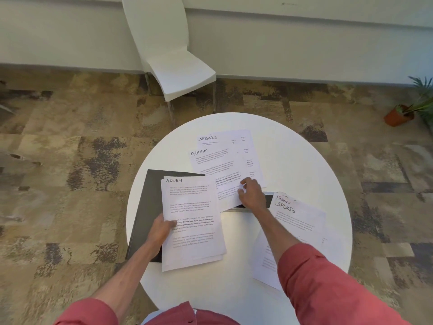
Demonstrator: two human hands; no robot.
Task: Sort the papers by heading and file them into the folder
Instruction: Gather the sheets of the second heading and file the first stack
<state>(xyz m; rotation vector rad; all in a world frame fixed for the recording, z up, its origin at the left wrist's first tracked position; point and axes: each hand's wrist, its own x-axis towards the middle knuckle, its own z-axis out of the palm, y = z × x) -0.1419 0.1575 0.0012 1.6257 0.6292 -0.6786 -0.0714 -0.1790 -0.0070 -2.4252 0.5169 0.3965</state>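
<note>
On the round white table [293,160] my left hand [161,231] grips the left edge of a small stack of printed sheets headed ADMIN [192,221], held over a black folder [145,207]. My right hand [251,193] pinches the lower edge of another sheet headed ADMIN [218,165], which lies on a sheet headed SPORTS [225,138]. To the right sits a pile with the headings FINANCE and SPORTS showing [297,219]. The folder's right part is hidden under papers.
A white chair [173,66] stands beyond the table by the wall. A potted plant [403,113] sits on the patterned carpet at the right. More white sheets [264,261] lie near the table's front right under my right forearm.
</note>
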